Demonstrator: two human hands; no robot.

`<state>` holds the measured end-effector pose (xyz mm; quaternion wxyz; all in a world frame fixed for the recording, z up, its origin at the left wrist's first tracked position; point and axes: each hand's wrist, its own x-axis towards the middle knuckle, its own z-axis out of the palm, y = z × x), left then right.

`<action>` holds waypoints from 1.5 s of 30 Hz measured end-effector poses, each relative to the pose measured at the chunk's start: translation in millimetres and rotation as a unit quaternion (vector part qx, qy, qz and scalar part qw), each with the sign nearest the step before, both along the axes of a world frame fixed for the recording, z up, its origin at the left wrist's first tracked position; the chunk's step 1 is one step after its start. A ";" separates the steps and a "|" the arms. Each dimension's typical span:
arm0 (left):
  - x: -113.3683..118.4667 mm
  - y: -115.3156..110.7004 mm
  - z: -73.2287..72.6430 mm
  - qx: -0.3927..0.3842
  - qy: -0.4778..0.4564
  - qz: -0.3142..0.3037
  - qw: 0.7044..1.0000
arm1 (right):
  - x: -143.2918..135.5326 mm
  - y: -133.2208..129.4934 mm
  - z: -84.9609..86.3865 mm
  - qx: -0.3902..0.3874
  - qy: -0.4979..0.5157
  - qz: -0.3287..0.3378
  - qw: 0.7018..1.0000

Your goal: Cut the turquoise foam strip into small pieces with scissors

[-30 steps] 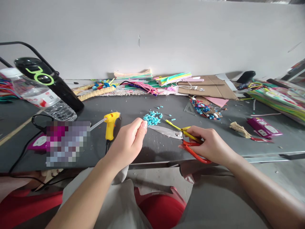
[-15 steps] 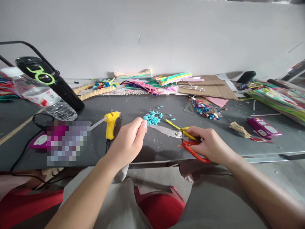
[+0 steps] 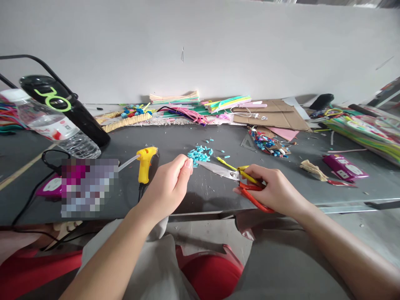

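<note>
Red-handled scissors (image 3: 218, 170) are in my right hand (image 3: 270, 187), their blades pointing left toward my left hand (image 3: 171, 183). A yellow stick-like tool (image 3: 226, 163) also runs under the fingers of my right hand. My left hand is closed with thumb against the forefinger; whatever it pinches is too small or hidden to make out. Just beyond the blade tips lies a pile of small light-blue pieces (image 3: 199, 154) on the grey table (image 3: 125, 137), with a few loose ones around it. To the left of my left hand stands a yellow glue gun (image 3: 145, 164).
A water bottle (image 3: 53, 125) and a black flask (image 3: 84, 118) stand at the left. Pipe cleaners (image 3: 228, 104) and cardboard (image 3: 281, 116) line the wall. A purple box (image 3: 345, 167) and a scrap heap (image 3: 268, 141) lie at the right.
The scissors and my right hand have shifted very slightly. Both hands otherwise keep the same pose.
</note>
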<state>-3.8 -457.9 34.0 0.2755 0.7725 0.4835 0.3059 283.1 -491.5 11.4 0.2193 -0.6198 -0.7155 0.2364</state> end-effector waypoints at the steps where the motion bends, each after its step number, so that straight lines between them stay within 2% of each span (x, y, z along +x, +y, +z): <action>1: -0.1 0.0 -0.1 -0.001 -0.001 0.000 1.000 | 0.5 0.0 -0.3 0.001 0.006 0.001 1.000; 11: 0.2 0.0 0.4 0.006 0.006 -0.003 1.000 | 1.5 1.0 -0.2 -0.021 0.005 0.007 1.000; 45: 1.9 -0.7 3.9 0.010 0.009 -0.007 1.000 | -0.4 1.2 1.1 0.000 -0.016 0.019 1.000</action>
